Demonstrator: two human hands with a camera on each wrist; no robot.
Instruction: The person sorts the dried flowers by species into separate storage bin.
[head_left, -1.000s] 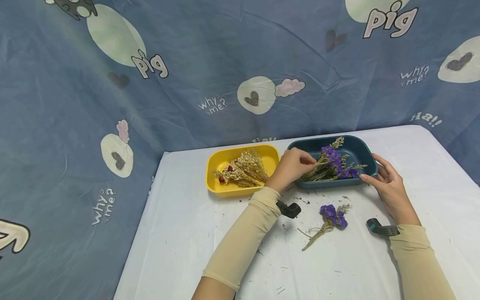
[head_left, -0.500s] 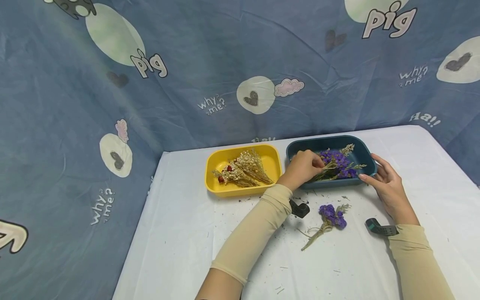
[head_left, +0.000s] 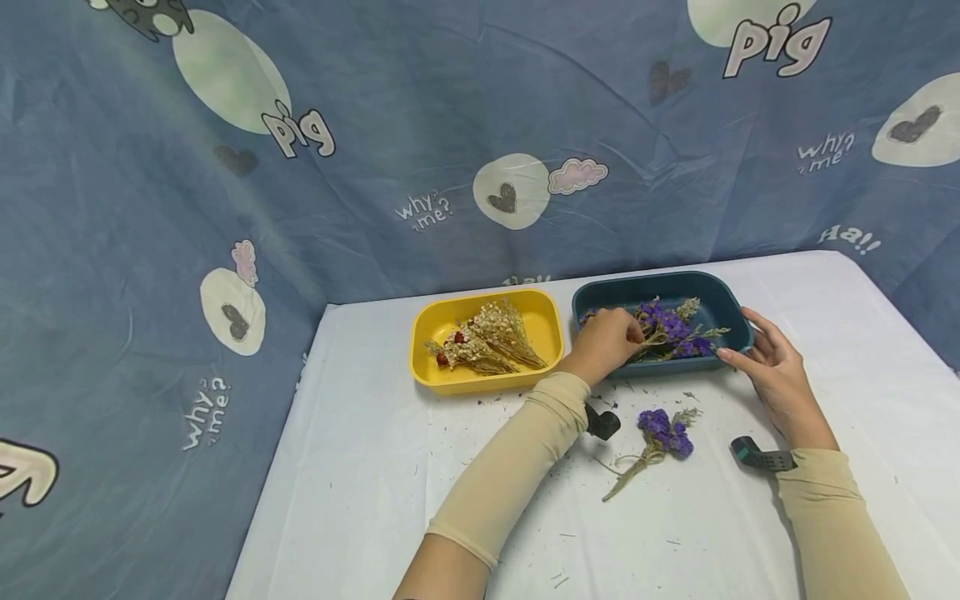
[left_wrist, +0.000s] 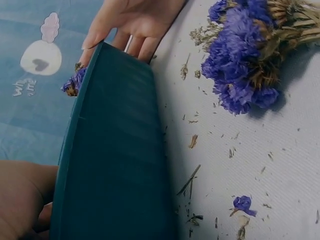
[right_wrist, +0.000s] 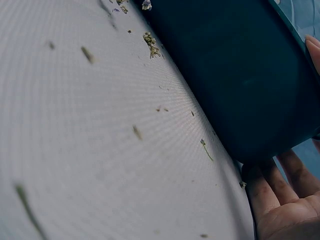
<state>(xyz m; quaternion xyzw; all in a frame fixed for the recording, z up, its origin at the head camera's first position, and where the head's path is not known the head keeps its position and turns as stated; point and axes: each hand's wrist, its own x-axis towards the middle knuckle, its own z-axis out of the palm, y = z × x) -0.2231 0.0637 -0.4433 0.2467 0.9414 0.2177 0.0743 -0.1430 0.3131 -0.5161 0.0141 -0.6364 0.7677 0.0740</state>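
Observation:
A dark teal tray [head_left: 675, 367] stands at the back of the table with dried purple flowers [head_left: 671, 325] on thin stems inside. My left hand [head_left: 607, 342] reaches over its near left rim and pinches the stems; its fingertips are partly hidden behind the tray wall in the left wrist view. My right hand [head_left: 780, 375] holds the tray's right end, thumb at the front corner and fingers round the side, as the right wrist view shows under the tray's corner [right_wrist: 250, 100]. In front lies a purple bunch [head_left: 667, 433] tied with twine.
Left of the teal tray is a yellow tray [head_left: 465, 387] holding dried white and red flowers [head_left: 487, 333]. Bits of stem and petal [left_wrist: 242, 204] litter the white tablecloth [head_left: 360, 450]. A printed blue cloth [head_left: 375, 125] hangs behind the table.
My left hand has shifted right and slightly down, and the purple flowers have slid right and settled lower in the teal tray. My right hand has stayed on the tray's end.

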